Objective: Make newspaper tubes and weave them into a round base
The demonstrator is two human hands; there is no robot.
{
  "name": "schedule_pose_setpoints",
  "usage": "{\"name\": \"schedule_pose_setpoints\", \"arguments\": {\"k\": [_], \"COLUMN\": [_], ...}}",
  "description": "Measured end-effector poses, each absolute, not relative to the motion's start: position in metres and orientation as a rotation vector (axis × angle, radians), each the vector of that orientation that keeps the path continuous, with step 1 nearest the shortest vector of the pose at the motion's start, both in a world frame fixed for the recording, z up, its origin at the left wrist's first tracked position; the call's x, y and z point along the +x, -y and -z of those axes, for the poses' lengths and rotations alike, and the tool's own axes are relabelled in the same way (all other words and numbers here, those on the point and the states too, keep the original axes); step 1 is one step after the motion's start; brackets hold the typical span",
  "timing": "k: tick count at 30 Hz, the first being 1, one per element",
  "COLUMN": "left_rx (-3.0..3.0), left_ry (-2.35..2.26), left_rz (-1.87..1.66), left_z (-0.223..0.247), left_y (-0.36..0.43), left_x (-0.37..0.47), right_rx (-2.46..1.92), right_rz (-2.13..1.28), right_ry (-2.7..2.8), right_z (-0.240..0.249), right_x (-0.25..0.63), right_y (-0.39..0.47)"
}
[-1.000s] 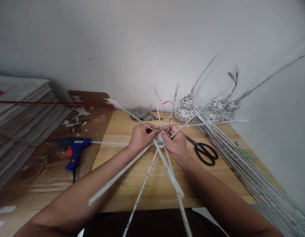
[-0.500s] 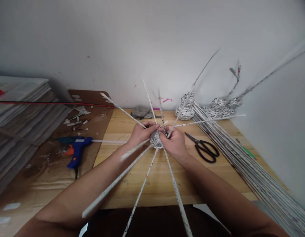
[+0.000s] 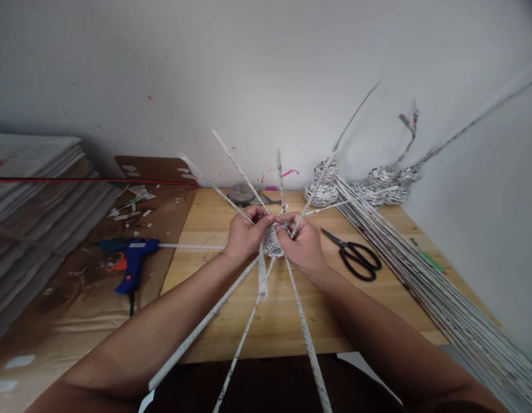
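Between my hands is a small round piece woven from rolled newspaper (image 3: 273, 241), with several long paper tubes radiating from it. My left hand (image 3: 247, 232) is closed at its upper left edge, thumb and fingers pinching the weave. From the right, my right hand (image 3: 304, 244) grips the rim, its thumb pressed on top near the base of an upright tube (image 3: 280, 178). A short tube end (image 3: 262, 281) hangs toward me below my left hand. The fingertips behind the weave are partly hidden.
Black-handled scissors (image 3: 356, 255) lie right of my hands, beside a long bundle of paper tubes (image 3: 425, 281). Finished woven pieces (image 3: 321, 186) stand by the wall. On the left are a blue glue gun (image 3: 137, 261) with a glue stick, paper scraps and a tall stack (image 3: 38, 195).
The short tube end has swung from the lower left to point down toward me. One upper tube has tilted further left. Both hands keep their hold in nearly the same place.
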State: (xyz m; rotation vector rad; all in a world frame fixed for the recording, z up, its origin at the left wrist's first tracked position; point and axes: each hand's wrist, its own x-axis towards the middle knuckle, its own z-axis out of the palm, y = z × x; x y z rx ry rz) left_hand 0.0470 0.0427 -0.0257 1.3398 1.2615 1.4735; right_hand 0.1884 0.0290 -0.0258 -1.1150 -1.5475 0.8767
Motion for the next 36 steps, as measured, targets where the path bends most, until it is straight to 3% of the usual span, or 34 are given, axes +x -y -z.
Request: {"name": "schedule_pose_setpoints", "arguments": {"k": [10,18,28,36], "left_rx": [1.363,1.194,1.185,1.077], "left_ry": [-1.169,-1.145,-1.181,-1.162], "left_rz": [-1.463,-1.263,-1.267,-1.465], "left_z": [0.029,0.030,0.023,0.029], "left_y": [-0.042,-0.046,-0.039,-0.036], "left_x": [0.048,0.044,0.051,0.057], "right_rx": [-1.149,-1.181,-1.116,-1.077], "right_rz": [-0.940,-0.845,-0.852,-0.832], "right_ry": [1.385,1.386,1.347,1.372], "right_z": [0.033,0.034,0.036,0.032], "right_x": [0.189,0.195,0.191,0.189], "right_y": [-0.036,-0.043,-0.040,-0.036]}}
